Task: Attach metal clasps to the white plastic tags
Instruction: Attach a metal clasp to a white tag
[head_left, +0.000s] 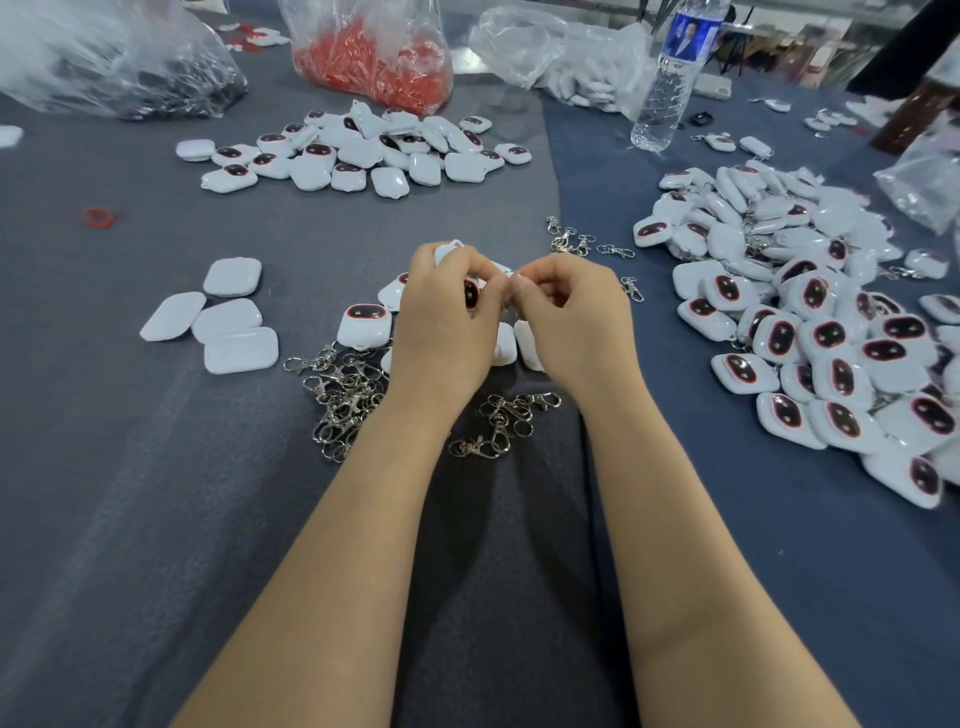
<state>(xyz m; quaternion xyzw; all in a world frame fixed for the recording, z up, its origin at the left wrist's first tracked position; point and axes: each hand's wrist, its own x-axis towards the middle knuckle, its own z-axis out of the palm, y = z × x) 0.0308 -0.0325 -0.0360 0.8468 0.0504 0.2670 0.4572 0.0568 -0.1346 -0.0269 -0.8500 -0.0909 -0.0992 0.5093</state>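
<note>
My left hand (447, 317) is shut on a white plastic tag (451, 248) with a dark red-rimmed window, held above the table's middle. My right hand (574, 312) pinches something small against the tag's edge; the fingers hide it, so I cannot tell whether it is a clasp. A heap of loose metal clasps (343, 395) lies under my left wrist, and a smaller bunch of clasps (501, 423) lies between my forearms. More tags (363, 325) lie just beneath my hands.
Several face-down tags (228, 322) lie at left. A tag pile (363, 150) sits at the back, a large pile with clasps (810, 322) at right. Bags of red parts (374, 62), dark parts (130, 73) and white parts (576, 57), plus a water bottle (670, 78), stand behind.
</note>
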